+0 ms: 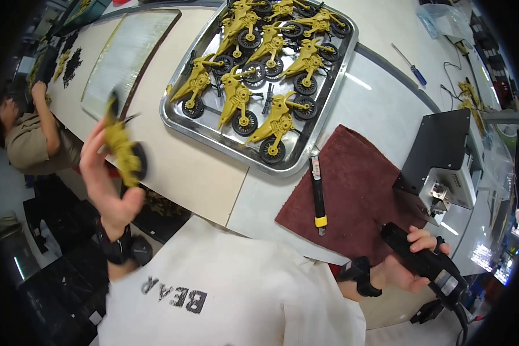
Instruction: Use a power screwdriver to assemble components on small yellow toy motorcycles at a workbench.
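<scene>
Raised at the left, my left hand [106, 184] holds a yellow toy motorcycle [121, 145] with black wheels, blurred by motion. At the lower right my right hand [399, 273] is wrapped round a black electric screwdriver [424, 256], its tip pointing up and left over a maroon cloth [357, 179]; a cable runs from its rear end. Several more yellow toy motorcycles [234, 99] lie in a metal tray [216, 142] ahead of me. Between my hands, a black utility knife [318, 191] with a yellow end rests on the cloth.
A black and silver box-shaped machine [438, 155] stands at the right edge of the cloth. Beyond it lie a blue-handled screwdriver [416, 75] and a clear plastic bag [444, 22]. A framed translucent sheet [130, 55] lies at the far left, near another person [32, 135] at work.
</scene>
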`<act>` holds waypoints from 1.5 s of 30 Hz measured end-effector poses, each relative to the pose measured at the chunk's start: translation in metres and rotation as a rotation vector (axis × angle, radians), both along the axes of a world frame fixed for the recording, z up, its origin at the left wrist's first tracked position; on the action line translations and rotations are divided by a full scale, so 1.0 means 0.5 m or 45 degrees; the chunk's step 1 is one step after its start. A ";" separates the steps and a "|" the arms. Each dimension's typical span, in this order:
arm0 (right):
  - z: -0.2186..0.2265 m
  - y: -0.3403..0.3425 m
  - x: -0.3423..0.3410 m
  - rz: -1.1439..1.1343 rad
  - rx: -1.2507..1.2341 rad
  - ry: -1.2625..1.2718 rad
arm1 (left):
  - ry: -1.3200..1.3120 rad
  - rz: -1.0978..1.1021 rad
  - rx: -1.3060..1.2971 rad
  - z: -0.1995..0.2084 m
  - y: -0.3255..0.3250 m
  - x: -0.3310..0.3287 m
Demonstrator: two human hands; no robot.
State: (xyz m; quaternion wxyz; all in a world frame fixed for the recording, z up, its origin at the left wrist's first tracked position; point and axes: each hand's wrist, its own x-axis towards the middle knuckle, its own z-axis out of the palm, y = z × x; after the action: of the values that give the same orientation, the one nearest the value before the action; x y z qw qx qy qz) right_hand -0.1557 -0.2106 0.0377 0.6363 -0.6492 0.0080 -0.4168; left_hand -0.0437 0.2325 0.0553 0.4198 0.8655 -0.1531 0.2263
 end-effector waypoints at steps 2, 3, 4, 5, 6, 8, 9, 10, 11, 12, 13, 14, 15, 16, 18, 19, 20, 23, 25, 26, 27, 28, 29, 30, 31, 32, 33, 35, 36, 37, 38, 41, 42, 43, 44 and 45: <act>0.007 0.001 0.016 0.080 0.098 -0.026 | 0.183 0.502 0.060 -0.032 0.115 -0.124; 0.014 -0.002 0.024 0.107 0.142 -0.029 | 0.205 0.588 0.070 -0.083 0.175 -0.183; 0.018 0.003 0.029 0.046 0.135 -0.004 | 0.285 0.722 0.020 -0.146 0.216 -0.237; 0.016 -0.002 0.032 0.047 0.145 -0.011 | 0.425 0.886 0.099 -0.210 0.252 -0.291; 0.012 -0.016 0.034 0.095 0.123 0.007 | 0.681 0.999 0.061 -0.260 0.259 -0.318; 0.010 -0.026 0.040 0.125 0.119 0.007 | 1.036 1.016 0.339 -0.451 0.384 -0.399; 0.012 -0.019 0.041 0.076 0.113 0.043 | 1.011 1.010 0.350 -0.449 0.396 -0.378; 0.018 -0.011 0.036 0.005 0.100 0.081 | 0.901 1.093 -0.087 -0.438 0.392 -0.329; 0.016 -0.006 0.029 -0.035 0.106 0.065 | 0.784 1.144 -0.526 -0.430 0.385 -0.273; 0.008 -0.004 0.022 -0.041 0.081 0.018 | 0.731 1.191 -0.789 -0.305 0.297 -0.177; 0.005 -0.002 0.018 -0.035 0.065 -0.029 | 0.480 0.929 -0.783 -0.220 0.260 -0.115; 0.004 0.008 0.018 -0.040 0.069 -0.052 | 0.316 0.665 -0.726 -0.130 0.212 -0.046; 0.005 0.016 0.018 -0.190 0.059 -0.040 | 0.129 0.526 -0.504 -0.047 0.153 0.015; 0.007 0.024 0.018 -0.332 0.049 -0.027 | -0.061 0.333 -0.452 0.022 0.083 0.075; 0.008 0.031 0.018 -0.399 0.052 -0.014 | -0.343 -0.028 0.131 0.099 -0.022 0.187; 0.007 0.031 0.021 -0.445 0.060 0.010 | -0.381 -0.190 0.499 0.112 -0.067 0.243; 0.005 0.030 0.032 -0.416 0.070 0.013 | -0.416 -0.319 0.875 0.123 -0.097 0.288; 0.010 0.028 0.020 -0.434 0.112 -0.089 | 0.040 -0.445 1.107 0.033 -0.147 0.460; 0.041 0.025 -0.062 -0.494 0.203 -0.226 | 0.270 -0.464 1.260 -0.010 -0.174 0.541; 0.050 0.017 -0.113 -0.567 0.194 -0.283 | 0.349 -0.502 1.290 -0.005 -0.191 0.542; 0.061 0.013 -0.158 -0.610 0.221 -0.333 | 0.431 -0.543 1.339 0.007 -0.204 0.537; 0.074 0.008 -0.191 -0.681 0.267 -0.321 | 0.419 -0.551 1.363 -0.002 -0.196 0.541; 0.083 0.002 -0.214 -0.749 0.315 -0.307 | 0.426 -0.536 1.348 -0.002 -0.183 0.542; 0.084 -0.013 -0.231 -0.786 0.321 -0.289 | 0.201 -0.589 1.293 -0.013 -0.161 0.557; 0.079 -0.022 -0.249 -0.836 0.328 -0.270 | 0.141 -0.597 1.229 0.005 -0.165 0.551; 0.079 -0.024 -0.250 -0.998 0.374 -0.249 | -0.011 -0.591 1.120 0.010 -0.161 0.552; 0.076 -0.028 -0.250 -1.037 0.376 -0.215 | -0.076 -0.548 1.122 0.040 -0.173 0.530; 0.065 -0.030 -0.249 -1.025 0.339 -0.172 | -0.215 -0.587 0.941 0.086 -0.212 0.464; 0.057 -0.029 -0.246 -0.997 0.341 -0.173 | -0.204 -0.635 0.821 0.113 -0.243 0.406; 0.053 -0.030 -0.240 -0.973 0.341 -0.175 | -0.218 -0.763 0.719 0.129 -0.286 0.348; 0.048 -0.025 -0.217 -1.048 0.307 -0.135 | -0.187 -0.954 0.522 0.111 -0.325 0.300; 0.053 -0.045 -0.177 -0.862 0.287 -0.155 | -0.012 -1.298 0.692 0.085 -0.409 0.160; 0.051 -0.051 -0.158 -0.823 0.273 -0.162 | 0.050 -1.294 0.721 0.050 -0.427 0.130; 0.062 -0.056 -0.139 -0.774 0.258 -0.171 | 0.094 -1.275 0.734 0.025 -0.439 0.109; 0.068 -0.060 -0.125 -0.750 0.232 -0.167 | 0.129 -1.250 0.758 -0.002 -0.451 0.094; 0.076 -0.064 -0.117 -0.742 0.205 -0.174 | 0.160 -1.227 0.784 -0.021 -0.457 0.081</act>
State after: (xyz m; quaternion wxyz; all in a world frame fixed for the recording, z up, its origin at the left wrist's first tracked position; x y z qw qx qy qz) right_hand -0.2143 -0.2427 0.0757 0.5384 -0.5374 0.1840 -0.6225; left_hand -0.0030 0.0042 0.0446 0.2123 0.7922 -0.5638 -0.0975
